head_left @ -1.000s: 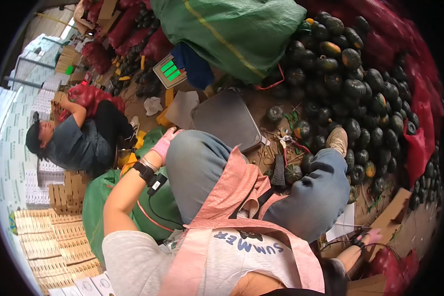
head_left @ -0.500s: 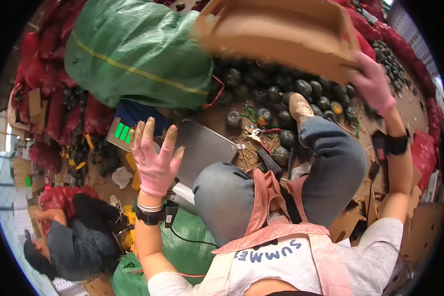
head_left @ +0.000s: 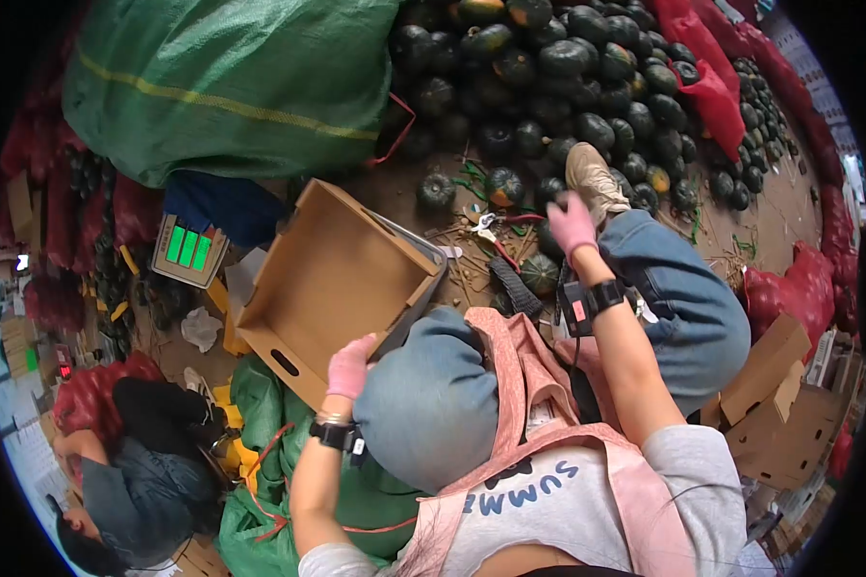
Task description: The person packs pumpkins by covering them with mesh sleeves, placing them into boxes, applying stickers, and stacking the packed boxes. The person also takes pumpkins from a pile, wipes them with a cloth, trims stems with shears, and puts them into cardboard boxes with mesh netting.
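I count one open cardboard box, its near edge at the left hand, grip too hidden to tell. The right hand is beside one shoe, near many squashes, its hold equally unclear. Three green panels glow; one shirt reads "SUMM".

Brown cardboard box, open side up, atop scale platform
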Demonstrator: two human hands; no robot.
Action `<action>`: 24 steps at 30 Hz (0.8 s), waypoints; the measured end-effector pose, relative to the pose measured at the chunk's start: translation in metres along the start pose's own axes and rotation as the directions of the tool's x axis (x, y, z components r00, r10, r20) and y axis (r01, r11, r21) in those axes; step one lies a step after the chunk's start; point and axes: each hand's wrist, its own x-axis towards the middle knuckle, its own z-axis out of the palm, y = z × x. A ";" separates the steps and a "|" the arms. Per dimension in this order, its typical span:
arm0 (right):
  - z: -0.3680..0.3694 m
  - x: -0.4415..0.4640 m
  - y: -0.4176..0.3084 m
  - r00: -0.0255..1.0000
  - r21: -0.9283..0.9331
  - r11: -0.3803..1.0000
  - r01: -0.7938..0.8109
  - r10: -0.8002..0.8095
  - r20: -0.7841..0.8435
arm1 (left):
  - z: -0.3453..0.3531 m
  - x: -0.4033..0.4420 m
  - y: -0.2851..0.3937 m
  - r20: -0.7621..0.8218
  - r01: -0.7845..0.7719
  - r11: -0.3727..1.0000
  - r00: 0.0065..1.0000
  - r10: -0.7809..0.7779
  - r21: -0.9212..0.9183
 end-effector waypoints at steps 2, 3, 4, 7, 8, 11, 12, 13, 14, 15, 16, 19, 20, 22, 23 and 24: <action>0.027 -0.006 0.044 0.914 -0.174 0.978 0.117 -0.038 0.404 | 0.008 0.014 0.009 0.107 0.054 0.990 0.992 -0.068 0.134; 0.035 -0.019 0.038 0.899 -0.320 0.943 0.091 0.060 0.433 | 0.008 0.022 0.015 0.126 0.078 0.988 0.988 -0.095 0.132; 0.044 -0.029 0.028 0.881 -0.459 0.885 0.078 0.154 0.447 | 0.009 0.030 0.017 0.139 0.105 0.986 0.983 -0.122 0.127; 0.084 -0.021 0.037 0.954 -0.438 0.886 0.148 -0.011 0.301 | 0.025 0.046 0.014 0.165 0.126 0.983 0.975 -0.148 0.134; 0.091 -0.015 0.035 0.953 -0.494 0.848 0.192 -0.042 0.299 | 0.027 0.052 0.016 0.168 0.139 0.981 0.972 -0.162 0.137; 0.108 0.003 0.028 0.948 -0.666 0.704 0.247 -0.034 0.316 | 0.025 0.055 0.015 0.195 0.144 0.985 0.968 -0.159 0.091; 0.111 0.007 0.025 0.948 -0.701 0.670 0.244 -0.011 0.319 | 0.026 0.055 0.012 0.193 0.133 0.989 0.970 -0.144 0.072; 0.115 0.011 0.022 0.947 -0.733 0.636 0.242 0.011 0.322 | 0.026 0.057 0.008 0.248 0.176 0.983 0.951 -0.182 0.049; 0.116 0.013 0.016 0.945 -0.763 0.599 0.242 0.035 0.326 | 0.027 0.058 0.005 0.251 0.176 0.984 0.951 -0.181 0.042; 0.111 0.014 -0.007 0.920 -0.812 0.536 0.230 0.152 0.362 | 0.028 0.059 0.005 0.252 0.178 0.984 0.951 -0.180 0.033; 0.110 0.018 -0.026 0.885 -0.733 0.638 0.236 0.171 0.433 | 0.028 0.060 0.004 0.252 0.182 0.983 0.951 -0.181 0.022; 0.122 0.030 -0.068 0.842 -0.486 0.782 0.390 -0.090 0.531 | 0.001 0.069 0.012 0.383 0.187 0.978 0.913 -0.140 -0.088; 0.131 0.033 -0.082 0.816 -0.440 0.707 0.554 -0.355 0.456 | -0.006 0.069 0.009 0.408 0.166 0.977 0.908 -0.097 -0.137; 0.145 0.037 -0.114 0.771 -0.488 0.597 0.636 -0.470 0.430 | -0.020 0.073 0.001 0.454 0.110 0.966 0.891 0.008 -0.234; 0.161 0.044 -0.115 0.744 -0.476 0.578 0.663 -0.441 0.502 | -0.032 0.076 0.002 0.470 0.140 0.954 0.882 0.001 -0.264; 0.175 0.054 -0.110 0.716 -0.464 0.561 0.686 -0.405 0.569 | -0.042 0.079 0.001 0.397 0.120 0.961 0.918 -0.011 -0.250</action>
